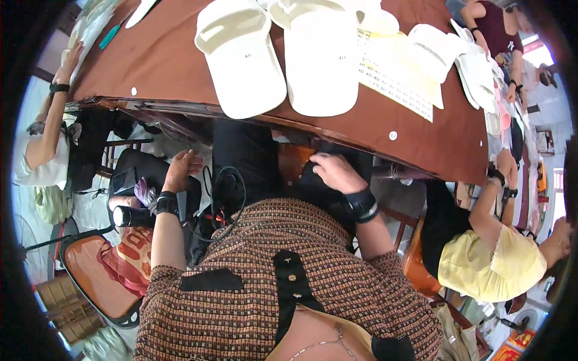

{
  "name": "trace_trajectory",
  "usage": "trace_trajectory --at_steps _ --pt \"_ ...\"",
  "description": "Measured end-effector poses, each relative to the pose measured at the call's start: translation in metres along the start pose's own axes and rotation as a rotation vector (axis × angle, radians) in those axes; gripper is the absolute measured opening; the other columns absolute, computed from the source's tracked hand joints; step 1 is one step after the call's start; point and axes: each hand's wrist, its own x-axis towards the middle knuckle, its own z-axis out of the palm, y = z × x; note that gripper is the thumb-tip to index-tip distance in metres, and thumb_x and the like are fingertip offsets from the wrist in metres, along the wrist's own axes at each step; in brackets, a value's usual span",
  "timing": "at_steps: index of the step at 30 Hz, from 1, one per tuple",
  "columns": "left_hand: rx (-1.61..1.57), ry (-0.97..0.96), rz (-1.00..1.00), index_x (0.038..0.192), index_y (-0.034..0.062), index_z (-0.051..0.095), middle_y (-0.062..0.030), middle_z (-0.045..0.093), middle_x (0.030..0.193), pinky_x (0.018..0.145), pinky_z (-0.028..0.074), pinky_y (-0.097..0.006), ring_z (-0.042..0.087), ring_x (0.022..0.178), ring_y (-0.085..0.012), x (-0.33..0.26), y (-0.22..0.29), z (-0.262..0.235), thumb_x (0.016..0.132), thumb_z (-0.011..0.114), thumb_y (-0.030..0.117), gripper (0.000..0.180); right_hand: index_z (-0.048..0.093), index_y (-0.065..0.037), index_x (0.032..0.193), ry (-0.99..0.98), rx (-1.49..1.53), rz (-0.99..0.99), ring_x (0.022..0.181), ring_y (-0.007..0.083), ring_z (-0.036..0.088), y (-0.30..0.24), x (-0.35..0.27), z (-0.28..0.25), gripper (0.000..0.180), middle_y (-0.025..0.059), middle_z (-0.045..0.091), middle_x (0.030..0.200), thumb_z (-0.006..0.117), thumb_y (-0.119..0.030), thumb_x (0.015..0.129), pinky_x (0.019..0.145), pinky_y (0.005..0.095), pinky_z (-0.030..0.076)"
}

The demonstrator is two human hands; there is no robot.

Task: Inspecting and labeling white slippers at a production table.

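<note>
Curling loosely, empty left fingers (192,159) and right fingers (320,161) sit short of white slippers (321,69).

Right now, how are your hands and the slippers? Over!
Left hand open, empty. Right hand loose, nothing visibly held. Nearest white slippers untouched on table; its edge lies between.

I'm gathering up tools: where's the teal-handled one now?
In the head view, the teal-handled tool lies upper left on the brown table, left of the white slippers.
</note>
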Motion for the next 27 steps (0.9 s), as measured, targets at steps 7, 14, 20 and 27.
trace_trajectory --at_steps 7,14,20,27 --pt "0.071 0.074 0.103 0.11 0.0009 0.063 -0.0085 0.071 0.093 0.071 0.051 -0.029 0.065 0.078 -0.0156 -0.018 0.022 -0.019 0.1 0.053 0.034 0.036 0.059 0.0 0.12 -0.044 0.008 -0.141 0.106 0.039 0.062 -0.071 -0.057 -0.084 0.035 0.0198 0.065 0.116 0.063 -0.018 0.09 0.09 0.0445 0.05" --pt "0.342 0.333 0.591 0.098 -0.0032 0.066 -0.0047 0.068 0.082 0.07 0.049 -0.025 0.061 0.075 -0.0103 -0.083 0.121 -0.019 0.101 0.052 0.018 0.025 0.063 -0.004 0.119 0.052 0.114 -0.425 0.098 0.0316 0.064 -0.138 -0.069 -0.193 0.034 0.0137 0.067 0.112 0.069 -0.01 0.086 0.089 0.0393 0.051" --pt "0.516 0.383 1.096 0.098 -0.0022 0.065 -0.0109 0.067 0.093 0.081 0.05 -0.031 0.064 0.088 -0.0199 -0.151 0.208 0.06 0.091 0.058 0.0 0.011 0.062 -0.001 0.117 0.378 0.223 -0.175 0.091 0.0228 0.068 -0.154 -0.015 -0.216 0.029 0.0155 0.069 0.103 0.063 -0.005 0.088 0.08 0.0333 0.054" --pt "0.779 0.265 1.434 0.11 0.0035 0.063 -0.0143 0.06 0.124 0.098 0.043 -0.041 0.054 0.116 -0.0326 -0.145 0.242 0.137 0.081 0.066 0.0 0.029 0.045 -0.003 0.136 0.317 0.041 -0.142 0.098 0.0374 0.066 -0.129 0.039 -0.197 0.051 0.0266 0.064 0.111 0.064 -0.019 0.09 0.084 0.0412 0.052"
